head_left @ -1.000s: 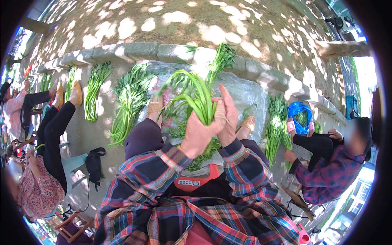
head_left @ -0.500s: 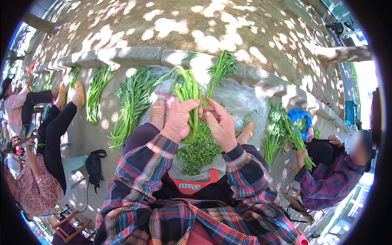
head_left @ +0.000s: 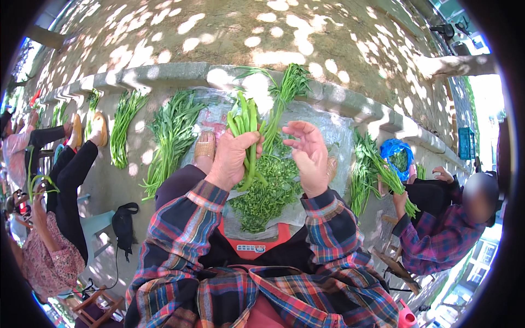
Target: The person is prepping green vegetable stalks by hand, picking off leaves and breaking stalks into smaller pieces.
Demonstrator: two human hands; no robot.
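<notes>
The bunch of green stalks (head_left: 247, 131) stands nearly upright in my left hand (head_left: 232, 158), which is wrapped tight around the lower stems, cut ends poking out below my fist. One longer leafy stem (head_left: 287, 90) leans up and to the right from the same grip, reaching toward the stone kerb (head_left: 164, 74). My right hand (head_left: 307, 156) is just beside the bunch with the palm turned toward it and fingers spread loose, holding nothing that I can see. Below both hands a heap of trimmed leaves (head_left: 265, 191) lies on a clear plastic sheet (head_left: 333, 134) spread on the ground between my knees, with a red stool edge (head_left: 257, 246) at its near end. My sandalled foot (head_left: 205, 147) rests on the sheet's left side. To the left, loose piles of long greens (head_left: 172, 134) lie along the kerb. On my right another person in a plaid shirt (head_left: 437, 240) holds a separate bundle of greens (head_left: 391, 177), with a blue basket (head_left: 399, 153) behind it. On my left, two more people sit, one in black trousers (head_left: 71, 180).
</notes>
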